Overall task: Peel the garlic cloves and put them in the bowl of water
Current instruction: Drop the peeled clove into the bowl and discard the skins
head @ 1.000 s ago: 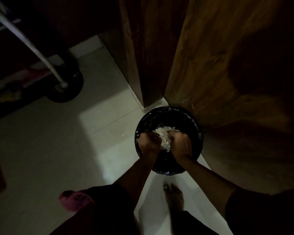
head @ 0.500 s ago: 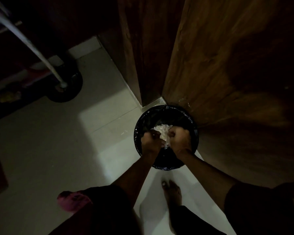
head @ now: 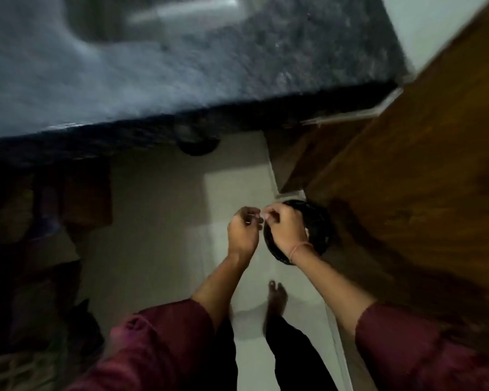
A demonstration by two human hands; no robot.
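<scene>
We are looking down past a dim, blurred heap at the far left, too dark for us to name, and the dark stone bench [head: 181,80] is running across the top of the view, its front edge rising slightly toward the right. Below it the pale floor [head: 158,221] is lying open between the bench and the person's bare foot [head: 277,294]. The left hand [head: 244,231] is hanging above the floor with its fingers curled inward, and the right hand [head: 284,230] is meeting it fingertip to fingertip. A pale fleck [head: 261,218] is showing where they touch, but the blur is keeping us from telling whether either hand is pinching it or holding nothing. The black-lined bin [head: 322,227] is sitting on the floor under and just right of the right hand, so that hand is the nearer one to it, and the wooden door [head: 421,165] is standing beside the bin. We are finding no garlic cloves and no bowl of water in view. We are judging that they are lying up and ahead on the bench, away from the bin.
</scene>
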